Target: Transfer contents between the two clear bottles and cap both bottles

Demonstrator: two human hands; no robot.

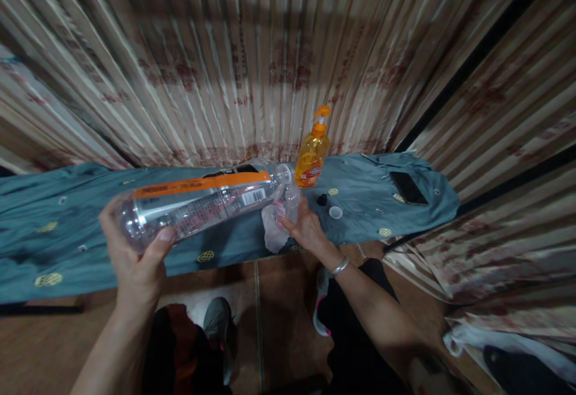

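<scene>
A large clear bottle (202, 203) with an orange and silver label lies tilted across the view, its mouth toward the right. My left hand (137, 263) is wrapped round its base. With a bracelet on the wrist, my right hand (308, 227) grips a small clear bottle (291, 202) just below the large bottle's mouth. A whitish crumpled cloth or tissue (273, 230) hangs beside my right fingers. Behind them stands an orange pump bottle (312, 158) with yellow liquid inside. A black cap (322, 199) and a white cap (335, 212) lie to the right of my right hand.
The long narrow surface has a blue-green patterned cloth (360, 227) over it. A black phone (407, 188) lies toward its right end. Pleated curtains (252, 59) hang behind, and dark poles (472, 59) slant at the right. My legs and shoes (218, 323) are below.
</scene>
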